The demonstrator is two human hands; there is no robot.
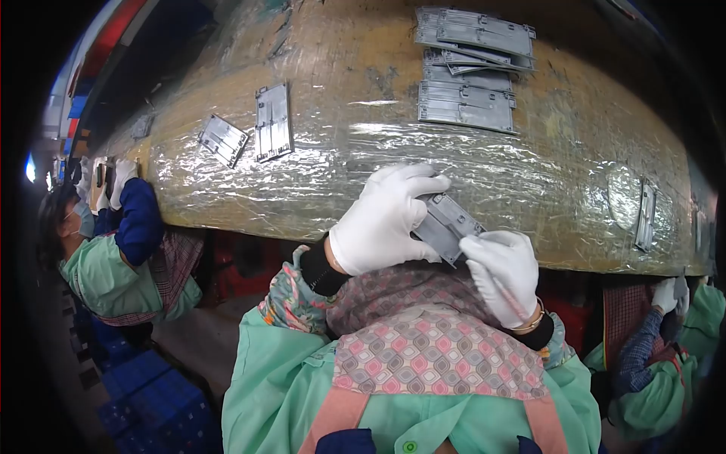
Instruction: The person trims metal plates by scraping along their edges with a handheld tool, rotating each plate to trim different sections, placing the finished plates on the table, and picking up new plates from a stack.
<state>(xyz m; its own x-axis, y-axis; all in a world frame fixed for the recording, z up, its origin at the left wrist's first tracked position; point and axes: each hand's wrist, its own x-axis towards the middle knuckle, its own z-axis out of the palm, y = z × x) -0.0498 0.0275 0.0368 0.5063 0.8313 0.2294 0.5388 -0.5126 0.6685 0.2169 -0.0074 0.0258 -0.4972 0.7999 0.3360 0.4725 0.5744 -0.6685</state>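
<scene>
A flat grey moulded panel [446, 225] with small raised ribs and clips is tilted just above the table's near edge. My left hand [386, 219], in a white glove, grips it by its left side, thumb below and fingers above. On the opposite side, my right hand [503, 274], also white-gloved, has its fingers curled together against the panel's right edge. Whether a small item sits inside those right fingers is hidden.
Stacked grey panels [467, 106] lie at the table's far side. Two loose panels, one larger [273, 122] and one smaller [224, 141], lie to the left; another piece [645, 216] is at right. Plastic film covers the table [363, 98]. Co-workers sit at left [113, 257] and right [658, 378].
</scene>
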